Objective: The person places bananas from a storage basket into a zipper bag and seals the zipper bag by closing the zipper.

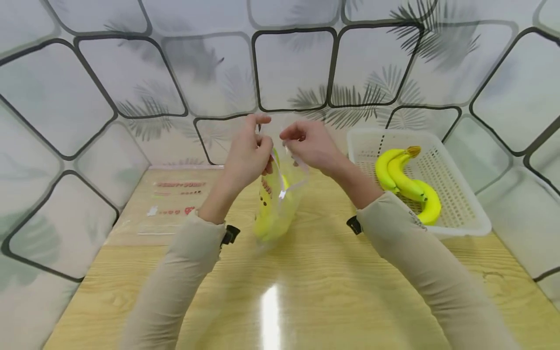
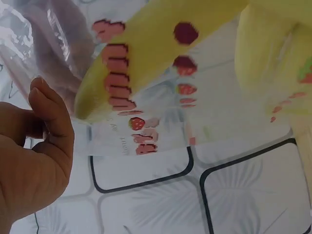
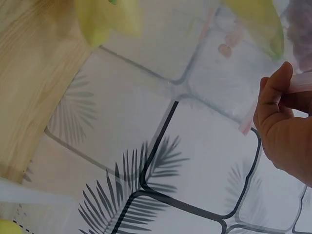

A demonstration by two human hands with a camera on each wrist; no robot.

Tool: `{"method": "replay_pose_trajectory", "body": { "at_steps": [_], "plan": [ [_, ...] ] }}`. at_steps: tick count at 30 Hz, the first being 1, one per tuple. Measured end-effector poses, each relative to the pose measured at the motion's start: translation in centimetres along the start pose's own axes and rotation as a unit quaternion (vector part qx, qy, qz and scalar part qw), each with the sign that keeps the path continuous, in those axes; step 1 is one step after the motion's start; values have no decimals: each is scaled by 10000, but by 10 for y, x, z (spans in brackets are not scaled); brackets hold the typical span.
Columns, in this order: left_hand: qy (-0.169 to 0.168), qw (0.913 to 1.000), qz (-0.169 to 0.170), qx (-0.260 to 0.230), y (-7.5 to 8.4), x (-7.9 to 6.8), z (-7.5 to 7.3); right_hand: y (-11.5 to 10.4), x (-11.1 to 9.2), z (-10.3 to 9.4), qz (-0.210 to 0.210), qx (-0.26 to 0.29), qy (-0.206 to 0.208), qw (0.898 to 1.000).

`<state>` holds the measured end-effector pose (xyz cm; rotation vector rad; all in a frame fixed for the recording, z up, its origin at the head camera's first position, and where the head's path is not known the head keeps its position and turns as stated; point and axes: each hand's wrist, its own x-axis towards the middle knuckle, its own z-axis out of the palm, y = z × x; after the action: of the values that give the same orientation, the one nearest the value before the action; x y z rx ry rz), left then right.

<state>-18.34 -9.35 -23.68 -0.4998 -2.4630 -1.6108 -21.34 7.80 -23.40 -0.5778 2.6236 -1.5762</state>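
A clear zip bag [image 1: 290,206] printed with red letters and strawberries hangs upright over the table between both hands. Yellow bananas [image 1: 267,221] show through its film, one slanting up toward the bag's mouth in the left wrist view. My left hand [image 1: 247,155] pinches the bag's upper edge on the left, its index finger raised. On the other side my right hand [image 1: 314,146] grips the pink zip edge [image 3: 301,82] between thumb and curled fingers. The mouth of the bag gapes between the two hands.
At the right a white plastic basket [image 1: 463,194] holds a bunch of bananas [image 1: 404,177]. Another flat printed zip bag [image 1: 144,214] lies on the wooden table [image 1: 218,301] at the left. A patterned cloth [image 1: 293,68] rises behind the table and along both sides.
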Motion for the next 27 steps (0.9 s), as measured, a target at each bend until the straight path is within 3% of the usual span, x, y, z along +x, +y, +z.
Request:
{"method": "replay_pose_trajectory", "body": {
  "at_steps": [5, 10, 13, 15, 18, 21, 24, 27],
  "plan": [
    [216, 9957, -206, -872, -13, 1, 17, 13, -1, 8, 417, 811, -97, 9958],
    [249, 9921, -322, -1190, -28, -1, 15, 27, -6, 3, 814, 1049, -31, 9911],
    [226, 9930, -540, -1028, -46, 0, 8, 31, -9, 0, 913, 1057, -12, 9902],
    [155, 9953, -751, -592, -62, 3, 4, 34, -10, -1, 905, 1060, 42, 9902],
    [-235, 9937, -1072, 207, -82, 6, -1, 35, -10, -2, 804, 1017, 57, 9916],
    [-861, 9876, -1064, 769, -96, 9, -4, 34, -11, -3, 708, 925, 30, 9932],
    [-1394, 9829, -835, 861, -106, 15, -4, 34, -12, -7, 526, 760, -85, 9957],
    [-1712, 9808, -655, 667, -111, 22, -4, 36, -11, -16, 177, 522, -266, 9981]
  ]
}}
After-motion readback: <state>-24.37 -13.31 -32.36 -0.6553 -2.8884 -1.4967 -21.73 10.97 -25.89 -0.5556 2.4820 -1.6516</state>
